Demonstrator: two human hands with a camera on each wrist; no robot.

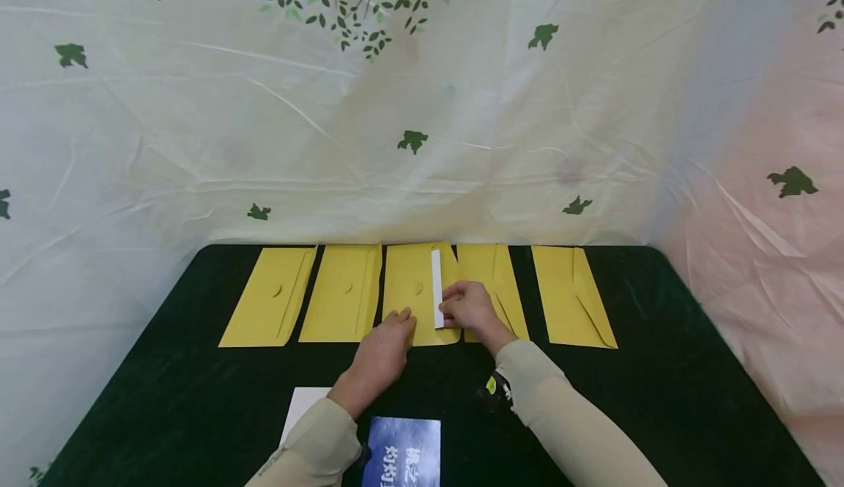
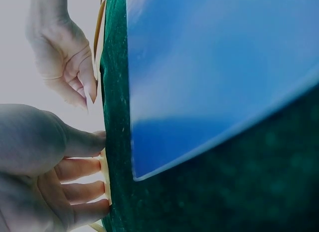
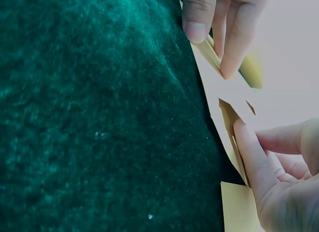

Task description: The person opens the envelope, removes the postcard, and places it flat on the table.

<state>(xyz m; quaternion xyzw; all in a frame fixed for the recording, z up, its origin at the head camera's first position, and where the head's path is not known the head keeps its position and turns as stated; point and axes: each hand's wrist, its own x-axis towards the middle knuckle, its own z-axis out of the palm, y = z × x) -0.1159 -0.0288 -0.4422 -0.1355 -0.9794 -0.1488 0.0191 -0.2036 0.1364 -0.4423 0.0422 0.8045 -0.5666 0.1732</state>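
Of the yellow paper envelopes, the middle one [image 1: 402, 274] is under both hands. A white card [image 1: 437, 282] shows as a narrow upright strip along its right side, beside the flap. My right hand [image 1: 467, 304] pinches the card's right edge near its lower end. In the right wrist view, the right hand [image 3: 284, 167] has a fingertip at a gap in the envelope's raised paper. My left hand [image 1: 385, 344] rests its loosely extended fingers on the envelope's near edge. The thumb and fingers of the left hand [image 2: 60, 177] touch that edge in the left wrist view.
Two yellow envelopes lie on each side, such as the leftmost one [image 1: 264, 304] and the rightmost one [image 1: 570, 300], along the back of the dark green table [image 1: 198, 406]. Nearer me are a blue printed booklet [image 1: 405, 436] and a white sheet [image 1: 303, 403]. A patterned curtain [image 1: 461, 179] hangs behind.
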